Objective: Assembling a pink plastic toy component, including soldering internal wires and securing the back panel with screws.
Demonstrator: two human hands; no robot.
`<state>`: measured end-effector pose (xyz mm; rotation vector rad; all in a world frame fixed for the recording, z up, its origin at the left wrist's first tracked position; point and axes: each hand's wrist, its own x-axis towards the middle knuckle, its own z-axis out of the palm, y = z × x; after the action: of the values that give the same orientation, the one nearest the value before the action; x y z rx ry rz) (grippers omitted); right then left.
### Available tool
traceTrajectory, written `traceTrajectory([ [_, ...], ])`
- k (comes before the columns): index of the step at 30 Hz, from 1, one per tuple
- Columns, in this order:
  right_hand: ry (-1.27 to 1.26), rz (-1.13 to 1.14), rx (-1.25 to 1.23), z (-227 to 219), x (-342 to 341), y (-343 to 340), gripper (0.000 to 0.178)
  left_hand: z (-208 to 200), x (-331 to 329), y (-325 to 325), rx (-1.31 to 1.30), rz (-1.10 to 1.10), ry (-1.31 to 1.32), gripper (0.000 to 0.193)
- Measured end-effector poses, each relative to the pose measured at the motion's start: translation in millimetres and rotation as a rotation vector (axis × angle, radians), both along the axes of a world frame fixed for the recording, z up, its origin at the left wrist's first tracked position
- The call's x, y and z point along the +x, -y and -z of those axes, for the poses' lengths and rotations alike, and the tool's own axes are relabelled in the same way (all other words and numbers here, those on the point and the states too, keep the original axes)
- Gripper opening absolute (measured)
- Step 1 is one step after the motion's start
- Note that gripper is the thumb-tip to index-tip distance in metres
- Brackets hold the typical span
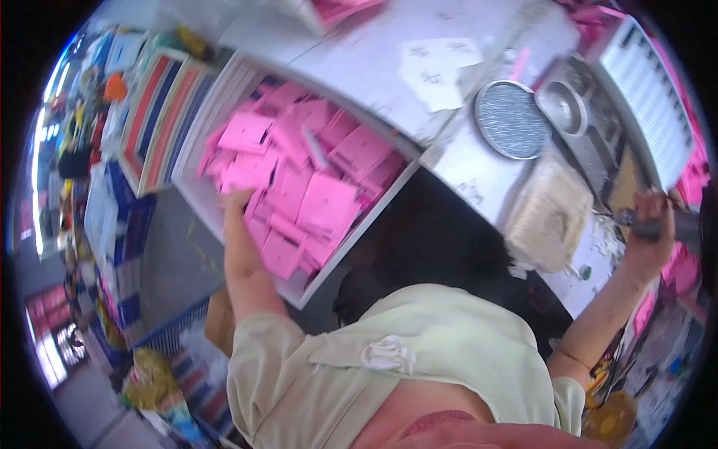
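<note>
Holding a dark grey tool (684, 230) in our right hand (652, 213), with the fingers wrapped round its body, we cannot tell its exact kind. To the left, our left hand (236, 199) is over the side of the white tray (203, 142), fingertips at the heap of pink pieces (325, 202); they are partly hidden, so we cannot tell whether they pinch one. The pieces lie loose and overlapping, some flat, some tilted. We judge each light and fairly stiff, smooth enough to slide against its neighbours, and likely to scuff or bend at thin edges. Best, we think, to take a top one by opposite edges, thumb against fingers, clear of its slots. On the right, a pale beige block (550, 213) sits on the table; farther off are a round dish (512, 120) of thin silvery pins and some paper sheets (437, 71).
</note>
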<state>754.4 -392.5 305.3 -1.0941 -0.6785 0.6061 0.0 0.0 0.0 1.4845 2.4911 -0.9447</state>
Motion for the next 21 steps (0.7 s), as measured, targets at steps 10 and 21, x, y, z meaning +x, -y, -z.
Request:
traceTrajectory([
  [10, 0.300, 0.311, -0.087, -24, 18, 0, 0.067, -305, 442, 18, 0.903, 1.399, 1.367, 0.042],
  [21, 0.319, 0.365, -0.082, -8, 39, 1, 0.084, -401, 810, -151, 1.167, 0.632, 0.794, 0.129],
])
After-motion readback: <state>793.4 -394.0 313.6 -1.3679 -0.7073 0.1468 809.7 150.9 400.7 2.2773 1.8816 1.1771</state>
